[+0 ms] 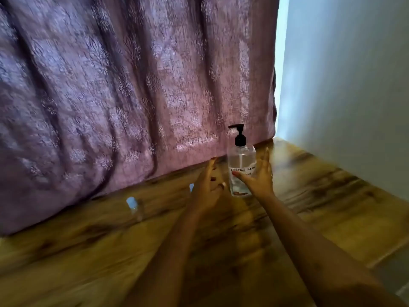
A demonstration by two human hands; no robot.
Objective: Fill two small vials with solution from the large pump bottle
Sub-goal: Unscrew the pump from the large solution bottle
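Note:
A clear pump bottle with a black pump head and a handwritten label stands upright on the wooden table near the curtain. My right hand is open just to its right, fingers spread, the thumb crossing in front of the bottle's lower part. My left hand is open to the bottle's left, fingers stretched out and apart from it. One small clear vial with a pale cap stands further left, blurred. A second pale-capped vial peeks out behind my left hand, mostly hidden.
A purple patterned curtain hangs along the table's far edge, right behind the bottle. A white wall borders the table on the right. Bare wooden surface lies between me and the objects.

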